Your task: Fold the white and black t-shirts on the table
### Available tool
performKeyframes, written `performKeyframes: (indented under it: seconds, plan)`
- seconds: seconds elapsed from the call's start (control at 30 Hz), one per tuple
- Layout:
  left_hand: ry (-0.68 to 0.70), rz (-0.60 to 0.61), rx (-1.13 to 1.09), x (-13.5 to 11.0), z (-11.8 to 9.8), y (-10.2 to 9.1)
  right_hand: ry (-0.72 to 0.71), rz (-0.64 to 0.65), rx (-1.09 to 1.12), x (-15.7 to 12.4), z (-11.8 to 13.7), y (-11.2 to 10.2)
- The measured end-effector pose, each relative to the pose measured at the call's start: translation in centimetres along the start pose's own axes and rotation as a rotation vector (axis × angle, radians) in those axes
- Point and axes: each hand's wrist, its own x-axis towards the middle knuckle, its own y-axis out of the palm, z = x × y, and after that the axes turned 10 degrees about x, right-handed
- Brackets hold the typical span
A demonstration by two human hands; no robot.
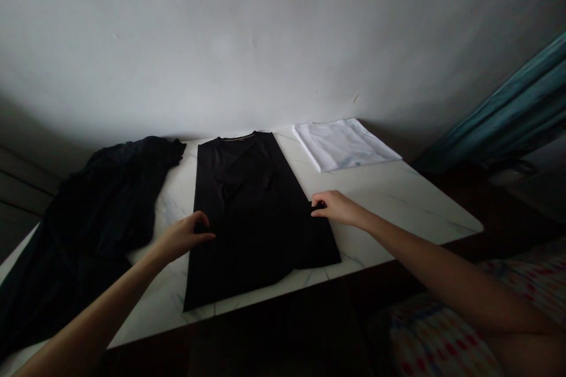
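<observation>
A black T-shirt [252,212] lies flat on the white marble table [389,212], its collar at the far end and its sides apparently folded in to a long narrow strip. My left hand [183,237] is at the shirt's left edge, with its fingers and thumb curled onto the fabric. My right hand [336,209] is at the right edge, its fingertips pinching a small lifted fold of cloth. Both hands are near the shirt's middle height.
A crumpled dark garment [106,200] lies to the left, hanging over the table's edge. A folded white cloth [345,144] sits at the back right against a white wall [265,41]. A teal curtain [499,112] hangs right; patterned bedding [442,330] lies below.
</observation>
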Motion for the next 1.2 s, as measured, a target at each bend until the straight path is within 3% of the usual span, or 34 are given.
performKeyframes:
  seconds: [0.13, 0.2, 0.33, 0.57, 0.67, 0.77, 0.87, 1.0, 1.1, 1.2]
  plan:
    - [0.102, 0.002, -0.082, 0.3, 0.6, 0.3, -0.102, 0.196, 0.252, 0.3, 0.4, -0.9]
    - [0.134, -0.017, -0.159, 0.6, 1.1, 0.5, -0.088, 0.241, 0.349, 0.9, -0.2, -1.1]
    - [0.144, -0.072, -0.276, 0.7, 1.7, 0.7, 0.028, 0.194, 0.390, 2.2, -2.2, -0.3]
    - [0.123, -0.002, -0.159, 0.4, 1.5, 0.4, 0.065, -0.047, 0.335, 2.5, -3.6, 1.5]
    - [0.176, -0.027, -0.247, -0.2, 1.2, 0.3, 0.043, -0.003, 0.324, 1.9, -2.9, 1.2]
    - [0.246, -0.070, -0.368, -1.1, 0.5, -0.6, 0.015, 0.134, 0.338, 1.7, -1.7, 0.5]
    - [0.304, -0.055, -0.405, -1.3, -0.5, -2.8, -0.002, 0.256, 0.381, 2.8, -0.1, -1.0]
    - [0.332, -0.182, -0.451, 1.6, -1.7, -8.7, -0.049, 0.252, 0.535, 7.9, 2.3, -4.3]
    - [0.373, -0.371, -0.527, 6.9, -1.9, -13.7, -0.109, 0.182, 0.687, 14.8, 3.7, -6.6]
    - [0.358, -0.400, -0.629, 14.5, -1.4, -16.4, -0.113, 0.078, 0.688, 23.0, 3.6, -7.2]
